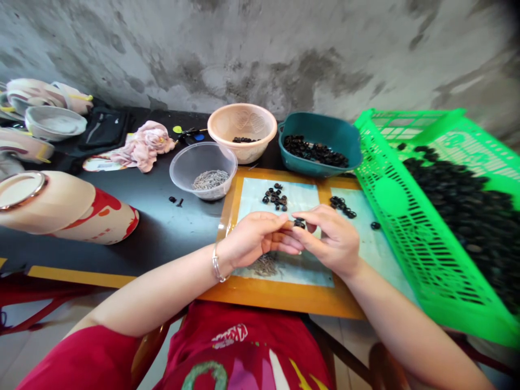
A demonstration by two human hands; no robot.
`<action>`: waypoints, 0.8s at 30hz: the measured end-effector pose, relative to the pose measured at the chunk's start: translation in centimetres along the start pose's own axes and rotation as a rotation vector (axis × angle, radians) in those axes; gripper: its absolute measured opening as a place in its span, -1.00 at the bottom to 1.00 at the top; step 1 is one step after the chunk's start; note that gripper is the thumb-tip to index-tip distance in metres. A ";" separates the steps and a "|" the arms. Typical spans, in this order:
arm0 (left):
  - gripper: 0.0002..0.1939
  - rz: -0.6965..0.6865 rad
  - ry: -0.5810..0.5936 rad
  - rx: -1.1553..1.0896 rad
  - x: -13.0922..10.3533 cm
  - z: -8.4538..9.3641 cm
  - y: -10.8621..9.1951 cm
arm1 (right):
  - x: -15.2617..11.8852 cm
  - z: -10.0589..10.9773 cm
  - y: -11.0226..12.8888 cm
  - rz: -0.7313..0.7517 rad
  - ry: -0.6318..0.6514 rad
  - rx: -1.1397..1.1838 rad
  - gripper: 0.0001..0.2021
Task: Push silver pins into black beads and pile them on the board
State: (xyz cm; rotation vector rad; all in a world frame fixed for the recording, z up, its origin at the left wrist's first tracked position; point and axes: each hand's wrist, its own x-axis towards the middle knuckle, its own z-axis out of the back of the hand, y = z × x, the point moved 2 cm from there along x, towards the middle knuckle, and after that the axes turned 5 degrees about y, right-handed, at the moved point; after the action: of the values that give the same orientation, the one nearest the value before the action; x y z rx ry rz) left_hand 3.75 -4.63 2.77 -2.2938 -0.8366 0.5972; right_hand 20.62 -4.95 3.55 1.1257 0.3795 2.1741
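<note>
Both hands meet over the pale blue sheet (309,273) on the table. A small black part (299,222) sits between their fingertips. My left hand (262,235) is closed on it from the left, palm turned up, with a bracelet at the wrist. From the right, my right hand (335,235) pinches the same part between thumb and forefinger. Just beyond my hands lies a group of small black pieces (276,197). A pile of thin metal pins (265,264) is partly hidden under my left hand. More black rings (343,207) lie behind my right hand.
A clear bowl (179,170) holds metal pins. Behind stand a peach bowl (244,116) and a teal basin (320,168) with black pieces. At right, a green crate (390,200) is heaped with black parts. A large cup (77,206) and crumpled pink cloth (146,145) are at left.
</note>
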 end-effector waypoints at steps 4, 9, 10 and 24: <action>-0.64 0.003 0.047 0.035 0.0 0.2 -0.2 | 0.1 0.4 -0.3 -0.025 0.008 -0.022 -0.84; -0.62 -0.046 -0.026 0.152 0.1 0.3 -0.4 | 0.0 0.5 -0.7 -0.034 0.084 -0.016 -0.83; -0.62 -0.050 -0.038 0.154 0.1 0.3 -0.4 | 0.0 0.5 -0.7 -0.031 0.095 -0.015 -0.82; -0.70 0.108 -0.087 -0.009 0.4 1.2 0.1 | 0.7 0.1 -0.2 0.155 0.226 -0.068 -0.69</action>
State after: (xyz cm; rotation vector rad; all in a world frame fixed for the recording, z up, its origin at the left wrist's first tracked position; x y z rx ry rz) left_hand 3.33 -3.92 1.79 -2.3471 -0.7600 0.7468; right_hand 20.49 -4.35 3.93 0.9010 0.3219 2.4411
